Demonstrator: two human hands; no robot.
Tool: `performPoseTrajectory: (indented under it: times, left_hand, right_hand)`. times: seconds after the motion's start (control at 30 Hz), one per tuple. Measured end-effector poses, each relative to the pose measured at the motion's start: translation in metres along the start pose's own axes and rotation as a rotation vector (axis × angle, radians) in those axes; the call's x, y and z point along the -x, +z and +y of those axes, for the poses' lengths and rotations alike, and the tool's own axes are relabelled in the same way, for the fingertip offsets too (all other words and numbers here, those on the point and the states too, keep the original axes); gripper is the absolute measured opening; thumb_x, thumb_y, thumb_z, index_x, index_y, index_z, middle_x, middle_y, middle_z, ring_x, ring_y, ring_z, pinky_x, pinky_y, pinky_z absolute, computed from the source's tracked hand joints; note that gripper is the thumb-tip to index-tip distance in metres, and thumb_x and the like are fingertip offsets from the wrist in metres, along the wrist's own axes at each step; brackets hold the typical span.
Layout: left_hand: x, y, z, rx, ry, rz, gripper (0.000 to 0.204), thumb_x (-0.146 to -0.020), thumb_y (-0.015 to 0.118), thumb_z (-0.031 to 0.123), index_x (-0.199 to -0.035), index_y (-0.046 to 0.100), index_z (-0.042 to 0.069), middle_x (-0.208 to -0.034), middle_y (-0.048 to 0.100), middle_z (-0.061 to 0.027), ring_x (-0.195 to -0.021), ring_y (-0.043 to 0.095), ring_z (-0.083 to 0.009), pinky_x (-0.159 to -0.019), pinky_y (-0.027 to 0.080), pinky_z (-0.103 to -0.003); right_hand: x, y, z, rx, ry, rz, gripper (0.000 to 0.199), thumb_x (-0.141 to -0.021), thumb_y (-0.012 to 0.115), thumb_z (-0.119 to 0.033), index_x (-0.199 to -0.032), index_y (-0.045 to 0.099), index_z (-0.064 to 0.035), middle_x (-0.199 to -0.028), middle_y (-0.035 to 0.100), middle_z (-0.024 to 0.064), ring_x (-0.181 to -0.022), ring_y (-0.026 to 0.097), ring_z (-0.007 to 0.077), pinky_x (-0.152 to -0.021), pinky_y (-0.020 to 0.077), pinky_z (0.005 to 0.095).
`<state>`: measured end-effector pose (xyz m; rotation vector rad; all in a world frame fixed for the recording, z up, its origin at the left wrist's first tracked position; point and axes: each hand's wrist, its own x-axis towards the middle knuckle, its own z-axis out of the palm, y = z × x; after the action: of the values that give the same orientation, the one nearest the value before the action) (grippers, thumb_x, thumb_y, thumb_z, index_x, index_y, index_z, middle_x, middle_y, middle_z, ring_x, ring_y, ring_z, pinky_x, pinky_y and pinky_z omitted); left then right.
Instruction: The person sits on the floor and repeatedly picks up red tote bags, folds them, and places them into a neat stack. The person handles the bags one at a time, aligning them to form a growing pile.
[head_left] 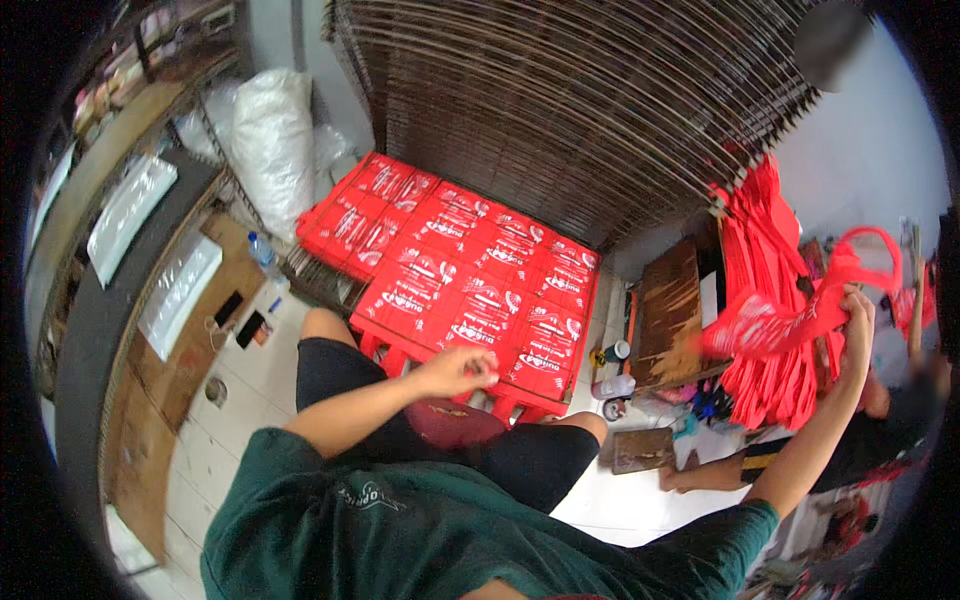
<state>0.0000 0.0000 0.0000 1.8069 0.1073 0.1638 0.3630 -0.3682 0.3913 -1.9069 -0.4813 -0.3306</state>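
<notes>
My right hand (858,318) is raised at the far right, its fingers closed on a red fabric tote bag (775,325). The bag stretches out to the left of the hand, and its handle loops above. White print shows on its side, partly smeared by motion. In front of my body, my left hand (455,372) hovers over the near edge of flat red bags (470,270) laid out in rows. Its fingers are curled together; anything small between them cannot be made out. White print covers these bags, and some handles hang over the near edge.
A wire rack with many layers (560,110) leans over the far side. Red bags hang in a thick bundle (765,390) at right, beside another person (840,445). At left are a white plastic sack (272,140), a water bottle (262,250) and a phone (251,328).
</notes>
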Motion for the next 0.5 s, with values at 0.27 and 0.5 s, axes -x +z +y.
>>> performPoseTrajectory:
  times: [0.27,0.5]
  left_hand:
    - [-0.050,-0.086,0.099,0.077,0.179,0.200,0.046,-0.080,0.067,0.028,-0.119,0.050,0.010,-0.112,0.055,-0.0046,-0.108,0.048,-0.0142,-0.088,0.041,-0.033]
    - [-0.043,-0.118,0.111,0.600,0.233,-0.009,0.077,-0.084,0.041,0.062,-0.140,0.025,0.012,-0.135,0.039,-0.0168,-0.127,0.034,-0.0250,-0.100,0.031,-0.043]
  right_hand:
    - [0.067,0.116,-0.143,0.684,-0.385,-0.872,0.028,-0.071,0.050,-0.002,-0.096,0.063,0.0031,-0.080,0.062,0.0079,-0.076,0.056,0.0158,-0.073,0.0446,0.0258]
    - [0.104,0.176,-0.173,0.517,-0.441,-1.032,0.030,-0.072,0.048,0.002,-0.099,0.062,0.0044,-0.085,0.065,0.0088,-0.081,0.058,0.0121,-0.075,0.0456,0.0252]
